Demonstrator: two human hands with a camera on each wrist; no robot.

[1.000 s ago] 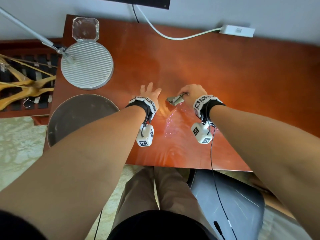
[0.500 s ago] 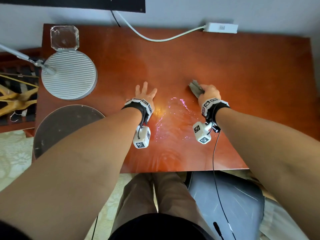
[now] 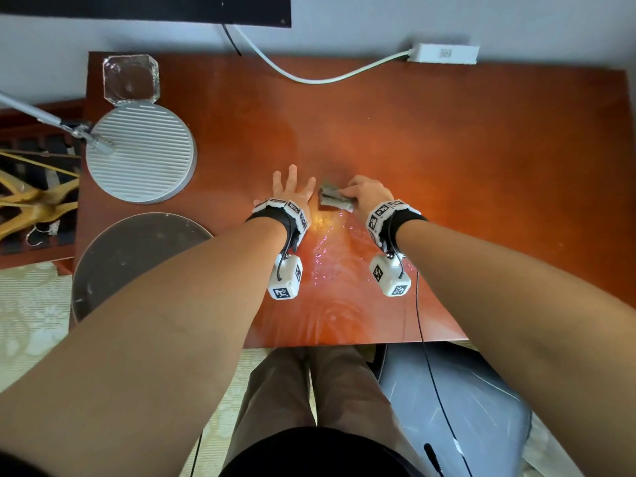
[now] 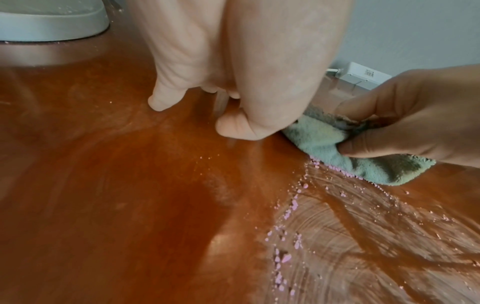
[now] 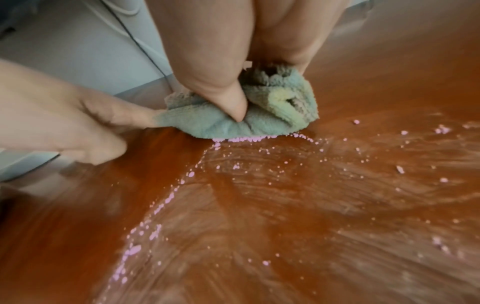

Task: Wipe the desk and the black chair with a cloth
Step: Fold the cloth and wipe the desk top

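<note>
A bunched grey-green cloth [image 3: 335, 200] [image 4: 335, 148] [image 5: 259, 111] lies on the red-brown wooden desk [image 3: 447, 160] near its middle. My right hand [image 3: 366, 192] [image 5: 233, 67] grips the cloth, thumb pressed into its folds, and holds it down on the wood. My left hand [image 3: 290, 187] [image 4: 233, 67] rests flat on the desk just left of the cloth, fingers spread. Wet wipe streaks with small pink droplets [image 5: 233, 185] cover the desk in front of the cloth. The black chair [image 3: 457, 407] stands below the desk's near edge at the right.
A ribbed round lamp base [image 3: 141, 153] and a clear glass ashtray [image 3: 130, 79] sit at the desk's back left. A white cable with a power adapter [image 3: 444, 53] runs along the back edge. A round dark stool top [image 3: 130, 259] stands left of the desk.
My right hand has swept the cloth from the right back to the left, up against my left hand. The left hand has stayed flat in place.
</note>
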